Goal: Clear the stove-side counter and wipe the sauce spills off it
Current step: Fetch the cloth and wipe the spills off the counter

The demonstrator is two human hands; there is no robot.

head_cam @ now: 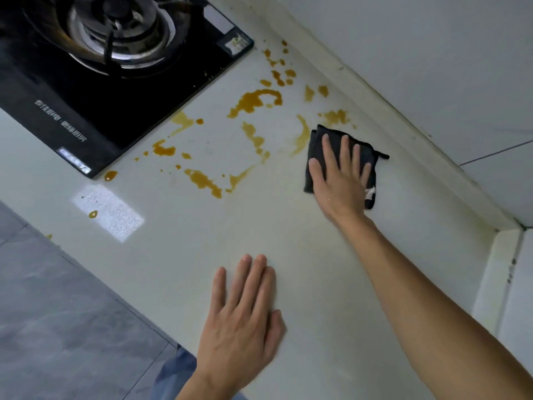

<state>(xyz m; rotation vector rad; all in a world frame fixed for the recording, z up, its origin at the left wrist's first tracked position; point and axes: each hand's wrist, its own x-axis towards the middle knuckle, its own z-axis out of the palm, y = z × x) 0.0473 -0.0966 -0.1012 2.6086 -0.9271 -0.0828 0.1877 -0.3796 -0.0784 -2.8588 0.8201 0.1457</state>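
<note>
A pale counter [178,255] runs beside a black gas stove [115,90]. Brown sauce spills [253,101] are spattered over the counter from the stove's edge toward the back wall, with a long smear [203,180] nearer me. A folded black cloth [317,157] lies on the counter at the right end of the spills. My right hand [340,174] presses flat on that cloth, fingers spread. My left hand [242,319] rests palm down on the bare counter nearer the front edge, holding nothing.
A white backsplash and tiled wall [432,67] run along the far side, and a white corner post [496,272] closes the counter at the right. Grey floor tiles [57,313] lie beyond the front edge. A bright light patch [106,212] sits on the counter.
</note>
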